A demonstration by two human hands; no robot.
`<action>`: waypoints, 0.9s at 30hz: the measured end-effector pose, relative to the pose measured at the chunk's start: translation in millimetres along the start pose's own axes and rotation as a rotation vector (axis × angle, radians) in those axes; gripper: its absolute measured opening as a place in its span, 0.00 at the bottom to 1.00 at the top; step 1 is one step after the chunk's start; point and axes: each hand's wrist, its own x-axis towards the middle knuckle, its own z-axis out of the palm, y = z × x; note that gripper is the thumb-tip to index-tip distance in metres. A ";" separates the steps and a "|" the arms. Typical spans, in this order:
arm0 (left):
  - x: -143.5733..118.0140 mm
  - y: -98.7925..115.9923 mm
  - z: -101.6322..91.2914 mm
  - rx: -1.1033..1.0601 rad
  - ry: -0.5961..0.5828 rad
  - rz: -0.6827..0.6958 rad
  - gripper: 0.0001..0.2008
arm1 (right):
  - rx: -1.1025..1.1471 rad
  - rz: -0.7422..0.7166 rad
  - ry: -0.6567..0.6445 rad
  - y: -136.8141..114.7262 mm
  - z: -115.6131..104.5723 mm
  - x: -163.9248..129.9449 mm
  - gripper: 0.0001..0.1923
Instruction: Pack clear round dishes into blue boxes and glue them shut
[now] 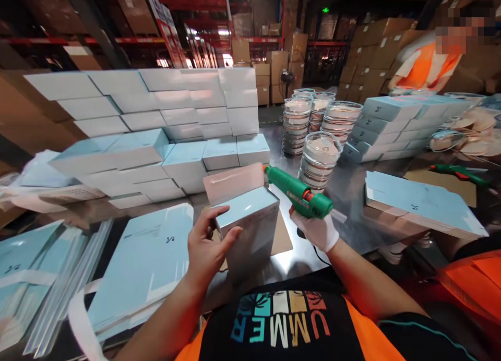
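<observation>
My left hand (213, 241) grips the near left edge of a light blue box (250, 215) standing on the table, thumb on its front face and fingers behind. The box's pinkish-white flap (235, 182) is raised at the far side, with a thin glossy line along it. In my right hand (319, 230), which wears a white glove, is a green glue gun (299, 191). Its orange nozzle points left, at the right end of the flap. A cord hangs below the glove. Brown cardboard (282, 236) lies partly under the box.
Stacked boxes (176, 103) form a wall at the back left. Flat blue box sheets (144, 251) lie at left, others (422, 204) at right. Clear round containers (320, 160) stand in piles beyond the gun. Another glue gun (460, 173) rests at right. A person in an orange vest (428, 66) stands across.
</observation>
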 end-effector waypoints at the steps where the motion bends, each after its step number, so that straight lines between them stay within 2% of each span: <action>1: 1.7 0.9 -0.3 -0.021 0.014 -0.037 0.24 | 0.058 0.064 -0.002 7.8 1.3 3.7 0.14; 5: 6.9 3.0 -2.1 -0.038 0.046 -0.152 0.29 | 0.334 0.426 -0.071 46.4 17.5 16.0 0.23; 7: 7.5 3.4 -4.3 -0.068 0.038 -0.209 0.28 | 0.275 0.540 -0.116 65.4 23.4 21.2 0.24; 9: 7.0 3.1 -6.7 -0.116 0.029 -0.264 0.28 | 0.153 0.550 -0.105 80.0 23.1 26.0 0.22; 12: 5.6 0.4 -8.1 -0.199 0.010 -0.342 0.28 | 0.064 0.469 -0.040 86.5 14.0 31.4 0.22; 15: 4.9 -3.5 -4.3 -0.228 -0.008 -0.360 0.29 | 0.051 0.363 -0.010 68.4 7.4 31.9 0.19; 17: 4.5 -6.1 0.3 -0.200 -0.017 -0.319 0.30 | 0.142 0.239 -0.059 44.7 9.3 29.9 0.21; 20: 3.4 -11.6 6.8 -0.176 -0.060 -0.236 0.30 | 0.280 0.027 -0.213 7.0 18.8 27.7 0.26; 22: 2.8 -17.5 9.7 -0.194 -0.106 -0.212 0.31 | 0.269 -0.024 -0.252 -8.8 24.6 27.3 0.25; 24: 2.9 -24.7 12.2 -0.204 -0.126 -0.199 0.31 | 0.245 -0.031 -0.251 -13.1 26.4 27.0 0.27; 27: 4.0 -34.0 16.9 -0.201 -0.066 -0.145 0.31 | 0.206 -0.104 -0.320 -3.8 20.8 24.8 0.40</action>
